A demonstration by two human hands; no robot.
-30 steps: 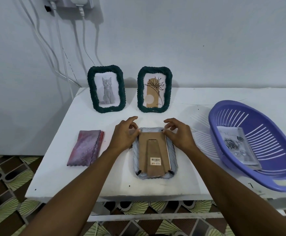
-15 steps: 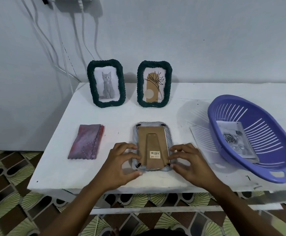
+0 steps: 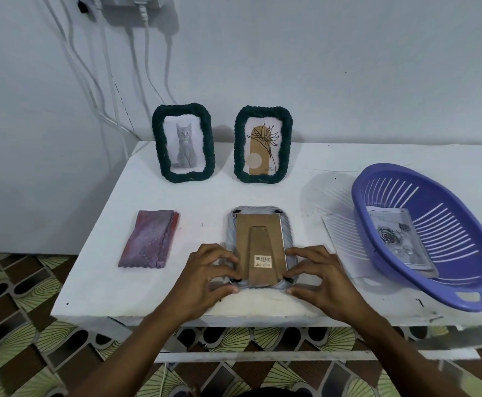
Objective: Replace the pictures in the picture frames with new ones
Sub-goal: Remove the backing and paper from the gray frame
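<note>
A light grey woven picture frame (image 3: 260, 224) lies face down in the middle of the white table (image 3: 205, 202), its brown cardboard back and stand facing up. My left hand (image 3: 205, 273) pinches the frame's near left corner by a black clip. My right hand (image 3: 317, 275) pinches the near right corner the same way. Two dark green frames stand upright at the back: one with a cat picture (image 3: 184, 143), one with a plant drawing (image 3: 262, 144). A rose picture (image 3: 397, 239) lies in the purple basket (image 3: 463, 285).
A folded pink-purple cloth (image 3: 149, 239) lies left of the face-down frame. A white sheet (image 3: 343, 239) pokes out from under the basket. Cables hang down the wall at the back left. The table's front edge runs just under my wrists.
Both hands moved from the frame's far corners down to its near corners. The frame itself has stayed where it lay.
</note>
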